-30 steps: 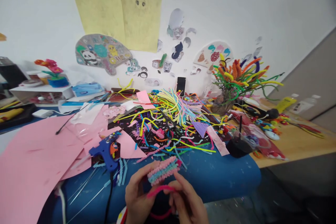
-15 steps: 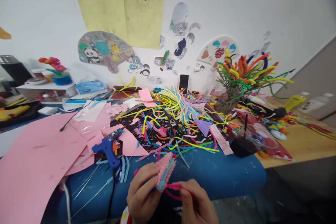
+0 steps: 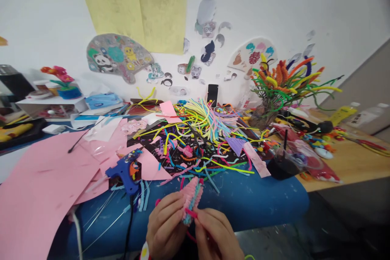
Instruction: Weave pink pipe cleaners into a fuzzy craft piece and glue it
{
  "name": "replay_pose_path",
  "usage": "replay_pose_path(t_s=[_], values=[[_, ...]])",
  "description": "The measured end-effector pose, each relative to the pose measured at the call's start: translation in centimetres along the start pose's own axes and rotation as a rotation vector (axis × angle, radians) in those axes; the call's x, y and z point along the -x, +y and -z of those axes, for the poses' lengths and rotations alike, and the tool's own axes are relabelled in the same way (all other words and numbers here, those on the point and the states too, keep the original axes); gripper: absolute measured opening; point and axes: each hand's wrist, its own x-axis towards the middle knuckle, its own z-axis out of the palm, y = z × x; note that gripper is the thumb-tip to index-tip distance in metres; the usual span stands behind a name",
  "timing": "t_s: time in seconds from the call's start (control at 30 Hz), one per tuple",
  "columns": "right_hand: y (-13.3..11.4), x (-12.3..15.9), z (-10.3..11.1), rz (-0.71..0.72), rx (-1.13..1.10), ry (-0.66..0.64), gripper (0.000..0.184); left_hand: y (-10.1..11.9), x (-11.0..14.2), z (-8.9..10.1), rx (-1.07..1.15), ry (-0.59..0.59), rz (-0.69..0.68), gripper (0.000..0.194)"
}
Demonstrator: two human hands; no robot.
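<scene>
At the bottom centre, my left hand [image 3: 167, 223] is closed on a small pink and blue fuzzy piece [image 3: 192, 196], built of ridged rows that look like pipe cleaners. My right hand [image 3: 215, 231] pinches a hot-pink pipe cleaner [image 3: 190, 212] between thumb and fingertips. This strand lies across the lower blue part of the fuzzy piece, and its rest loops down below between the hands. How it is fixed to the piece cannot be made out. Both hands are close together at the front edge of the blue-covered table.
A blue glue gun [image 3: 128, 172] lies left of my hands beside pink sheets [image 3: 45, 187]. Behind are heaped pipe cleaners [image 3: 207, 120] and scissors [image 3: 202, 140]. To the right stand a dark drink cup [image 3: 282, 166] and a vase [image 3: 262, 118] of pipe-cleaner flowers.
My right hand has moved left and slightly up, bringing the hot-pink pipe cleaner from beside the fuzzy piece to across its face. My left hand keeps its hold.
</scene>
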Motion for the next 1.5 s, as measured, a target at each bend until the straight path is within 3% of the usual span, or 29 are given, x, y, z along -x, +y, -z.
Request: replay_pose_path(t_s=[0.1, 0.27, 0.37, 0.43, 0.57, 0.63, 0.7, 0.87, 1.0, 1.17, 1.27, 1.4, 1.5], values=[[-0.4, -1.0, 0.2, 0.089, 0.051, -0.034, 0.021, 0.2, -0.7, 0.2, -0.052, -0.026, -0.182, 0.034], [-1.0, -0.6, -0.4, 0.012, 0.115, 0.013, 0.012, 0.4, -1.7, 0.6, -0.066, -0.106, -0.191, 0.039], [-1.0, 0.4, -0.7, -0.047, 0.125, -0.064, 0.011, 0.3, -1.9, 0.7, -0.04, -0.102, -0.203, 0.045], [-1.0, 0.6, -0.7, -0.051, 0.15, -0.125, 0.009, 0.6, -2.2, 0.7, -0.001, -0.118, -0.163, 0.046], [-1.2, 0.4, -0.6, -0.023, 0.204, -0.135, 0.008, 1.8, -2.9, 0.7, 0.077, -0.216, 0.12, 0.026], [-1.2, 0.2, -0.5, -0.007, 0.213, -0.14, 0.009, 2.1, -3.3, 0.9, 0.101, -0.261, 0.194, 0.023], [-1.2, 0.1, -0.4, 0.008, 0.217, -0.162, 0.009, 1.9, -3.5, 1.2, 0.107, -0.304, 0.14, 0.026], [-1.1, -0.3, -0.1, -0.007, 0.208, -0.183, 0.01, 0.5, -4.1, 1.3, 0.054, -0.302, -0.259, 0.047], [-0.6, -0.8, 0.0, 0.004, 0.154, -0.22, 0.009, 0.2, -4.2, 0.9, -0.005, -0.357, -0.23, 0.035], [0.0, -0.7, 0.2, 0.087, 0.167, -0.31, 0.014, 0.5, -3.2, 0.5, -0.002, -0.263, -0.166, 0.033], [0.2, -0.4, 0.3, 0.075, 0.187, -0.21, 0.015, 0.5, -2.8, 0.4, 0.034, -0.228, -0.063, 0.035], [0.5, -0.6, 0.6, -0.141, 0.135, -0.037, 0.013, 0.9, -2.9, 0.1, 0.209, -0.016, 0.091, 0.053], [0.6, -0.7, 0.7, -0.385, -0.063, -0.079, 0.008, 1.4, -2.7, -0.2, 0.223, 0.037, 0.099, 0.056]])
